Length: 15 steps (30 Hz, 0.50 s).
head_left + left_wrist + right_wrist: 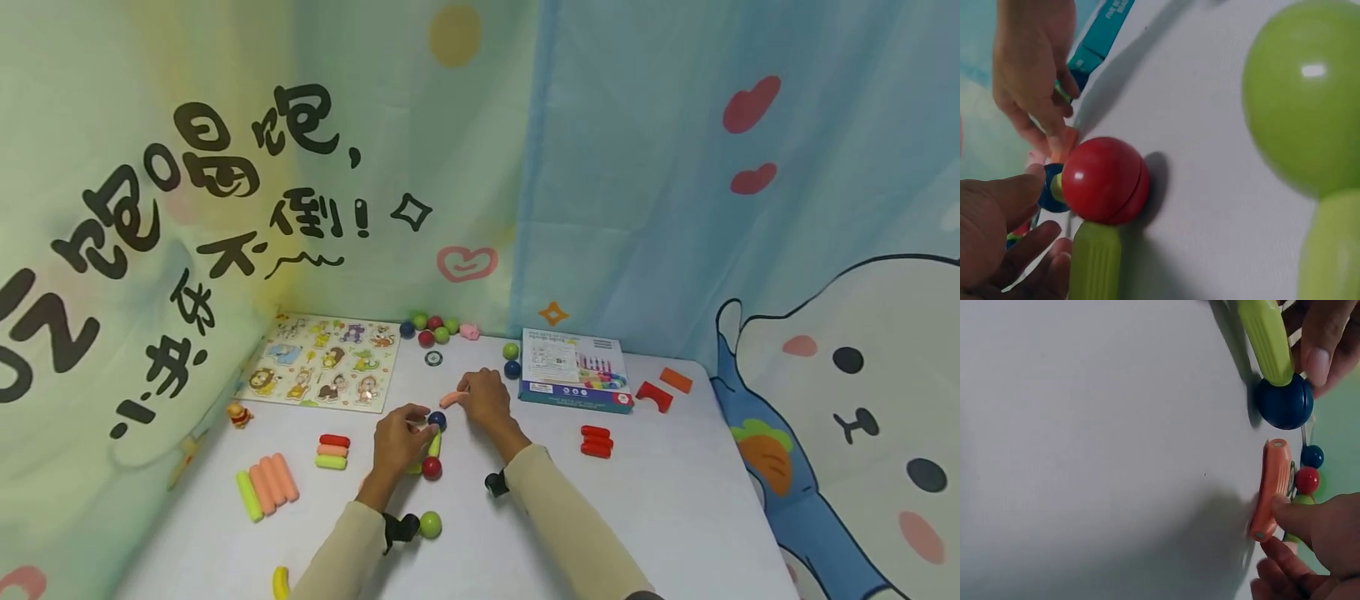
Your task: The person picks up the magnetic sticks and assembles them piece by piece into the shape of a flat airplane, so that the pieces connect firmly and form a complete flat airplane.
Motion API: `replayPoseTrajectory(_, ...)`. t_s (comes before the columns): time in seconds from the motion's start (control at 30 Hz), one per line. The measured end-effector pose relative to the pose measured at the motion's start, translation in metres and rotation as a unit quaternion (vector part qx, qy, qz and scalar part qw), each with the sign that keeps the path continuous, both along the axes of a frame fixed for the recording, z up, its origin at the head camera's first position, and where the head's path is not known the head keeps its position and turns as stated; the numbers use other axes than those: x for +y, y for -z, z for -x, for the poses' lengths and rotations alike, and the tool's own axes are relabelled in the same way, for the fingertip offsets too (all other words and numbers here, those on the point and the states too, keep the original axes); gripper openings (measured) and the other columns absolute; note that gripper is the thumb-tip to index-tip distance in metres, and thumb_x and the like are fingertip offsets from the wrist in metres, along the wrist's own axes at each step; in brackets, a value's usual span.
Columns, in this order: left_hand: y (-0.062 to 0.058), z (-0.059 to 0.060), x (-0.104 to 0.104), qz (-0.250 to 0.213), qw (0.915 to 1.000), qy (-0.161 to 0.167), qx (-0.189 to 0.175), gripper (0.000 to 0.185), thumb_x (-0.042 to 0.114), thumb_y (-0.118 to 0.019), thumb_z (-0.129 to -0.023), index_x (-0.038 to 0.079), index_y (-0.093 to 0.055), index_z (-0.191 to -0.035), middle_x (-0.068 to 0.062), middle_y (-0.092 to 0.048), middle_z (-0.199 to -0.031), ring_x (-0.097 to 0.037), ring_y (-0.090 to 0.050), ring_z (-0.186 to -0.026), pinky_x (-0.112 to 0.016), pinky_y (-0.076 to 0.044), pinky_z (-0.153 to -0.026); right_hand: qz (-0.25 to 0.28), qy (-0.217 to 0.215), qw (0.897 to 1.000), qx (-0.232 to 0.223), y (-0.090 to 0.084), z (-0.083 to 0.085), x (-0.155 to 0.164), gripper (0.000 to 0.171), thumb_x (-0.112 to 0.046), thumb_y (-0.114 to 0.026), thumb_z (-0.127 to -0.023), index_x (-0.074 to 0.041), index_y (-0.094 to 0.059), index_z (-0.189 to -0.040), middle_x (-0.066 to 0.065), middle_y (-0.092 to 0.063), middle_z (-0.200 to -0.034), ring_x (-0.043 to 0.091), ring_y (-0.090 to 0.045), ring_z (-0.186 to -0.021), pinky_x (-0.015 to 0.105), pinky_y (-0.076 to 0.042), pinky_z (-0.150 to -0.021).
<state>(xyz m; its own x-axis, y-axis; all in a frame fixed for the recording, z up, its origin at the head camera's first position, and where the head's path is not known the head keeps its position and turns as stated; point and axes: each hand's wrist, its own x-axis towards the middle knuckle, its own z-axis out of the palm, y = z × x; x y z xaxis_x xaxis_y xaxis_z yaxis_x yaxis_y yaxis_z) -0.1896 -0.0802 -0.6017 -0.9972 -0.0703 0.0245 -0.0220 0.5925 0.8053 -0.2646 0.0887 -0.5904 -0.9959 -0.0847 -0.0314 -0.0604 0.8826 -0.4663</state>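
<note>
My left hand (397,442) pinches a dark blue ball (437,421) between thumb and fingers. A lime-green rod (435,445) joins that ball to a red ball (431,468). Another green rod runs from the red ball in the left wrist view, partly hidden by the hand in the head view. Just to the right, my right hand (487,404) grips a curved orange rod (1271,475) by one end, thumb on its side. Its free end points toward the blue ball, with a small gap between them. Nearer me, a green ball (431,524) sits beside the left wrist.
An animal puzzle board (322,362) lies at back left and a flat box (576,371) at back right, several balls (435,322) between them. Loose rods (267,485) lie on the left, short red rods (596,442) on the right. A yellow curved rod (281,582) lies near the front.
</note>
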Motion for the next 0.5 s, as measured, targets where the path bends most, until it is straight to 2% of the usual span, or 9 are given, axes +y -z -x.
replayPoseTrajectory(0.13,0.001,0.004,0.007,0.018,0.9998,0.000,-0.003,0.032,0.020,-0.088,-0.088,0.010,-0.077,-0.117,-0.011,-0.079,-0.108,-0.020,-0.067,-0.087,-0.036,-0.050,-0.078,-0.038,-0.048,0.997,0.036,0.001,-0.002,0.001,0.027,-0.032,-0.083,-0.092,-0.019,-0.080,-0.115,0.009,-0.068,-0.110,0.027,-0.057,-0.104,0.043,-0.051,-0.090)
replayPoseTrajectory(0.2,0.003,0.007,0.011,0.032,0.9995,0.001,-0.005,0.033,0.021,-0.088,-0.088,0.012,-0.076,-0.117,-0.011,-0.077,-0.108,-0.021,-0.066,-0.090,-0.038,-0.049,-0.080,-0.034,-0.063,0.996,0.045,0.003,-0.004,-0.001,0.025,-0.031,-0.083,-0.091,-0.018,-0.080,-0.113,0.009,-0.068,-0.107,0.026,-0.057,-0.101,0.042,-0.051,-0.089)
replayPoseTrajectory(0.33,0.003,0.010,0.018,0.043,0.9989,0.002,-0.016,0.034,0.020,-0.087,-0.088,0.014,-0.076,-0.119,-0.011,-0.074,-0.106,-0.023,-0.063,-0.091,-0.040,-0.048,-0.080,-0.020,-0.077,0.996,0.038,0.007,-0.009,0.000,0.019,-0.033,-0.080,-0.092,-0.018,-0.079,-0.104,0.006,-0.068,-0.098,0.024,-0.056,-0.094,0.039,-0.049,-0.087)
replayPoseTrajectory(0.5,0.002,0.010,0.021,0.040,0.9991,-0.007,-0.013,0.030,0.016,-0.086,-0.088,0.012,-0.077,-0.117,-0.013,-0.071,-0.105,-0.023,-0.059,-0.088,-0.039,-0.045,-0.079,0.004,-0.107,0.994,0.027,0.008,-0.016,0.009,0.022,-0.039,-0.078,-0.091,-0.020,-0.079,-0.102,0.002,-0.067,-0.094,0.020,-0.057,-0.091,0.035,-0.049,-0.083)
